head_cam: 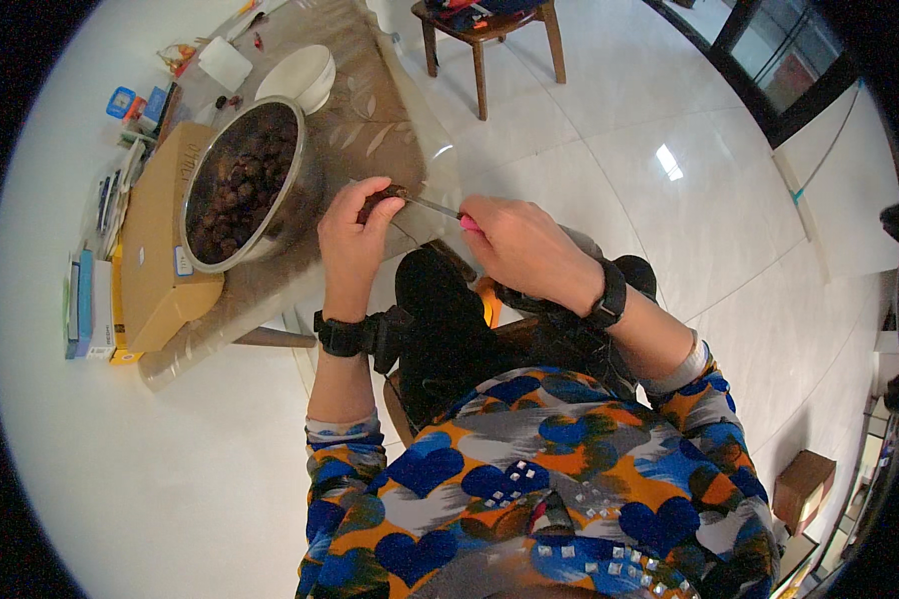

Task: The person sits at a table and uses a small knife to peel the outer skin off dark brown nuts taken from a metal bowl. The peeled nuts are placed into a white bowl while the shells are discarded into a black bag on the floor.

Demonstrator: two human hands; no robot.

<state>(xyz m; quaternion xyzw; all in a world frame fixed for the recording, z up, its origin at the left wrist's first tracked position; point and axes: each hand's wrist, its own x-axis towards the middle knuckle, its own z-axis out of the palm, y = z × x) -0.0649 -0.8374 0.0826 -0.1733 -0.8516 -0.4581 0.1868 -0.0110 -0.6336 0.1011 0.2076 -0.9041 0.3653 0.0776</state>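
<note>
My left hand (354, 228) grips a dark brown, nut-like piece (374, 204) between thumb and fingers, above the table's near corner. My right hand (526, 243) is closed around the pink handle (469, 222) of a tool with a thin metal shaft (434, 207). The shaft's far end meets the dark piece at my left fingertips; its tip is hidden, so I cannot tell whether it is inserted. Left of my left hand stands a large metal bowl (297, 161) holding many similar dark round pieces (246, 183).
A brown table (378, 97) under a clear plastic cover bears a white bowl (318, 78), a white container (225, 64) and a cardboard box (157, 224). Boxes and papers line the wall. A wooden chair (479, 34) stands beyond on the tiled floor; a brown box (803, 487) sits at lower right.
</note>
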